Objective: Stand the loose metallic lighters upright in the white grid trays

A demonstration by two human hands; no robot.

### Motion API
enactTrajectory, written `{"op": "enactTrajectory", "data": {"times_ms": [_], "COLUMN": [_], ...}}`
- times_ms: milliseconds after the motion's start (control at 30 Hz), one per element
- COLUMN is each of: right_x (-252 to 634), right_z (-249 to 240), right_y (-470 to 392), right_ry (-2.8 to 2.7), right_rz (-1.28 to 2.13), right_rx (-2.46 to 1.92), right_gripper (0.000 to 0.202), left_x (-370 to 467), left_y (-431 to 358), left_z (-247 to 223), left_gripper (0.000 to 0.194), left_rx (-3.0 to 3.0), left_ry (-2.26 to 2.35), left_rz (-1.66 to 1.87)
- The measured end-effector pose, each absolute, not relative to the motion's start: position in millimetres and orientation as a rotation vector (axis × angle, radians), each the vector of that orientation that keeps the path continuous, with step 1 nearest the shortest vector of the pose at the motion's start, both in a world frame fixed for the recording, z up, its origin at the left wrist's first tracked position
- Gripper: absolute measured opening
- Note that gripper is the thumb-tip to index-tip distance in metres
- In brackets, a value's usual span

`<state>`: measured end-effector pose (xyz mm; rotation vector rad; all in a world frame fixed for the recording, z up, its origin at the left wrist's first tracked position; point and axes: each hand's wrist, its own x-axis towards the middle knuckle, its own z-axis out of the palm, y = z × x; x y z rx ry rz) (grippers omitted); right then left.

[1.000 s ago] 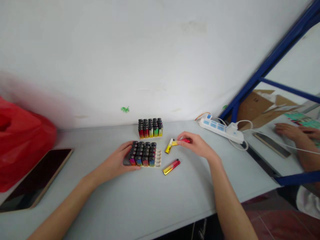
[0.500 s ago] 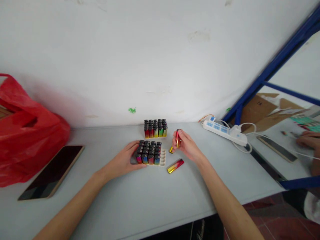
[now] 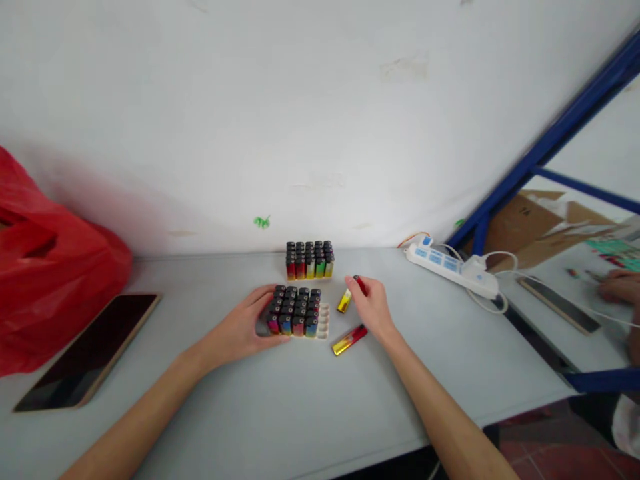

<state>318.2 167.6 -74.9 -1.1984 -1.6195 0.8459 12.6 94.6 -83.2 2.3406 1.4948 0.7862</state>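
Note:
My left hand (image 3: 253, 320) is wrapped round the left side of a white slotted tray (image 3: 323, 321) holding several black-topped lighters (image 3: 295, 310) upright. A column of bare slots shows on the tray's right. My right hand (image 3: 373, 303) is closed on a red and yellow lighter (image 3: 344, 301), which slants down to the left; its upper part is partly behind the fingers. Whether a second lighter is in this hand, I cannot tell. Just in front lies another red and yellow lighter (image 3: 349, 340), flat on the table.
Behind stands a second block of upright lighters (image 3: 310, 261) near the wall. A white power strip (image 3: 450, 267) with cables lies to the right, beside a blue metal frame (image 3: 483, 233). At left are a phone (image 3: 87, 353) and a red bag (image 3: 55, 273). Another person's hand (image 3: 620, 287) shows far right.
My right hand has turned palm down and lowered toward the table; the lighter that stood upright in its fingers no longer shows that way. My left hand stays on the tray. The view has shifted slightly.

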Motion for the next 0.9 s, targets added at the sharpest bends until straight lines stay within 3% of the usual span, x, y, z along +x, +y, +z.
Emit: {"op": "enactTrajectory", "data": {"times_ms": [133,300,600,800,900], "right_x": [318,317,316,326,328], "right_z": [-70,-65,-67,-53,-51], "right_y": [163,157,154,151,151], "right_ry": [-1.703,-1.726,-1.822,-2.025,-2.095], "right_rz": [0.778,0.772,0.751,0.838,0.725], "right_rx": [-1.209,-1.199,-1.222,-1.005,-0.895], "right_gripper": [0.046,0.055,0.047,0.026,0.027], "left_x": [10,12,17,18,18], "left_y": [96,96,93,91,91], "left_z": [-86,-83,-75,-76,-78], "left_gripper": [0.073,0.073,0.07,0.075,0.076], "left_rx": [2.358,2.327,2.304,2.308,2.328], "left_ry": [1.504,1.502,1.527,1.528,1.509], "left_rz": [0.755,0.739,0.713,0.716,0.701]}}
